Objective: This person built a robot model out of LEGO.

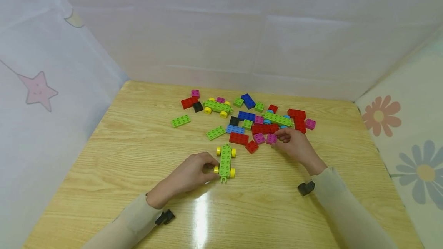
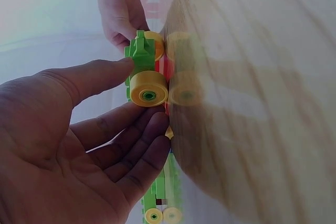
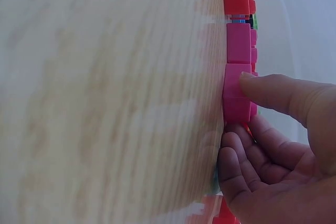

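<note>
In the head view, a lime-green toy car base with yellow wheels stands on the table, studs up. My left hand holds it at its near left wheel; the left wrist view shows the thumb against the green end and curled fingers beside the yellow wheel. At the front right of the brick pile, my right hand pinches a small pink brick. The right wrist view has its thumb on that pink brick, with the fingers on the brick's other side. Another pink brick lies beside it.
Around them lie red bricks, blue bricks and green plates. A second yellow-wheeled base stands farther back, and a blue-wheeled base sits at the right of the pile. White cloth hangs behind the table.
</note>
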Demonstrator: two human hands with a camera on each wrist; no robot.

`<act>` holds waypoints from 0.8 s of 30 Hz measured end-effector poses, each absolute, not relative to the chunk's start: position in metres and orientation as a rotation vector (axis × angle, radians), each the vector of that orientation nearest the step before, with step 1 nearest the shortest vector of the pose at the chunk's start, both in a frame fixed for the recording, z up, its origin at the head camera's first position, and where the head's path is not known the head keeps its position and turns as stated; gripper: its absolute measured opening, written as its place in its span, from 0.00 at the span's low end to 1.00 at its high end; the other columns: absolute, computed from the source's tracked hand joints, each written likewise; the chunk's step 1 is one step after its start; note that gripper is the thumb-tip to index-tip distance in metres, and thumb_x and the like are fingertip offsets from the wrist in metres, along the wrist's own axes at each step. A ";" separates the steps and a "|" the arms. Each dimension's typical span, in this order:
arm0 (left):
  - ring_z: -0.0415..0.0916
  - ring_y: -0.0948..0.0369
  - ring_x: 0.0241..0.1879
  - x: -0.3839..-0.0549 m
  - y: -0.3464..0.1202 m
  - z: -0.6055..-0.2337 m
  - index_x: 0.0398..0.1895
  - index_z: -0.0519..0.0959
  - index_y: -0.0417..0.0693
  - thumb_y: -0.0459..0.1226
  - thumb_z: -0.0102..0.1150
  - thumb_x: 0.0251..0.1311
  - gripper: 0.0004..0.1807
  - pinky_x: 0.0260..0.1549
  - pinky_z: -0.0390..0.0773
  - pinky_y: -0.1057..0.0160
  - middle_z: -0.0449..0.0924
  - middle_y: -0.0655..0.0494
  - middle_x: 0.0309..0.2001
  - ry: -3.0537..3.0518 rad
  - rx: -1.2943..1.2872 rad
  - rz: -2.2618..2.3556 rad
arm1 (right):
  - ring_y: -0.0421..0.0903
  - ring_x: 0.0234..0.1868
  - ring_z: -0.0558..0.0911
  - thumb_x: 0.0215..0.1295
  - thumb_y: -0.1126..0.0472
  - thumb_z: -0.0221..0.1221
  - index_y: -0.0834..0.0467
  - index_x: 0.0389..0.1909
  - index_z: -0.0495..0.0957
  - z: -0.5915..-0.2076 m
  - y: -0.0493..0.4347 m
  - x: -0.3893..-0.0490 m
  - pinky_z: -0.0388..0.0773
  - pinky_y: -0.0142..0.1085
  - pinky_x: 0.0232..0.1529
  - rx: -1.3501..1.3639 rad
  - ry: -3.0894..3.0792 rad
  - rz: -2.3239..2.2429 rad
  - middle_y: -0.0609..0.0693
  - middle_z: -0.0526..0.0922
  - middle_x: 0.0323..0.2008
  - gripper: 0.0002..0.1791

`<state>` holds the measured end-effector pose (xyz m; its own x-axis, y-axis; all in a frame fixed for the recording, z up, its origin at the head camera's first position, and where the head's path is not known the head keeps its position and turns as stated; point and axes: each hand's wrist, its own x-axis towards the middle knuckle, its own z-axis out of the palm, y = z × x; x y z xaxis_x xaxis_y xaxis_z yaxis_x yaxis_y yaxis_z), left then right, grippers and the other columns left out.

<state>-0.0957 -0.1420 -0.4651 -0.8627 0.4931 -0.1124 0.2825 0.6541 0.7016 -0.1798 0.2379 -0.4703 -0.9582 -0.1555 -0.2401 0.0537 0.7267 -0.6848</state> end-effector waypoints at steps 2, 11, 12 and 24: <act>0.86 0.61 0.51 -0.095 -0.142 -0.465 0.57 0.91 0.46 0.42 0.78 0.70 0.17 0.56 0.88 0.55 0.91 0.57 0.52 2.580 0.621 1.022 | 0.57 0.58 0.85 0.77 0.55 0.72 0.62 0.65 0.83 -0.471 0.238 -0.179 0.86 0.54 0.65 -0.081 2.650 -1.062 0.61 0.88 0.60 0.23; 0.85 0.63 0.51 -0.093 -0.141 -0.466 0.57 0.91 0.47 0.43 0.77 0.71 0.17 0.56 0.86 0.57 0.91 0.58 0.52 2.574 0.605 1.021 | 0.56 0.56 0.86 0.76 0.55 0.73 0.62 0.64 0.84 -0.468 0.238 -0.176 0.87 0.52 0.64 -0.087 2.638 -1.059 0.60 0.88 0.58 0.23; 0.85 0.63 0.51 -0.093 -0.141 -0.466 0.58 0.91 0.47 0.43 0.77 0.71 0.17 0.55 0.86 0.58 0.91 0.58 0.52 2.572 0.603 1.019 | 0.56 0.56 0.86 0.76 0.55 0.73 0.62 0.65 0.84 -0.467 0.237 -0.176 0.87 0.51 0.64 -0.089 2.636 -1.060 0.60 0.89 0.58 0.23; 0.84 0.63 0.51 -0.095 -0.140 -0.461 0.58 0.91 0.48 0.44 0.77 0.71 0.17 0.56 0.86 0.56 0.91 0.58 0.52 2.580 0.582 1.001 | 0.55 0.59 0.87 0.76 0.53 0.73 0.59 0.66 0.84 -0.444 0.216 -0.159 0.89 0.51 0.63 -0.134 2.573 -1.203 0.58 0.89 0.60 0.24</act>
